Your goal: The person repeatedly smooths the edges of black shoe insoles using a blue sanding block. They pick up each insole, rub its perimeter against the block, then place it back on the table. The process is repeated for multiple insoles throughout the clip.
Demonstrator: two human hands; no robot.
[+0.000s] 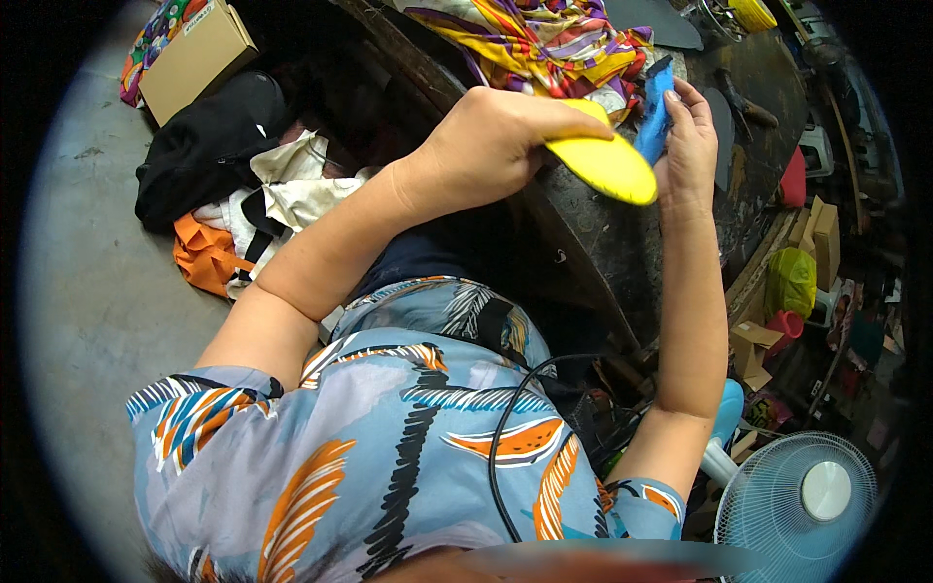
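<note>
My left hand (496, 136) grips a flat, bright yellow insole-shaped piece (612, 167), thumb on its upper face and fingers hidden behind it. Its rounded end points toward my right wrist. Close by, my right hand (688, 146) pinches a bent blue strip (654, 121) with a dark upper end; the strip stands upright just behind the yellow piece. Whether the two pieces touch I cannot tell. Both are held over a dark, worn workbench (603, 248).
A bunched multicoloured cloth (535, 44) lies on the bench's far side, and a hammer (748, 102) to the right. On the left are a cardboard box (194, 60), a black bag (209, 136) and an orange cloth (206, 255). A fan (797, 500) stands at lower right.
</note>
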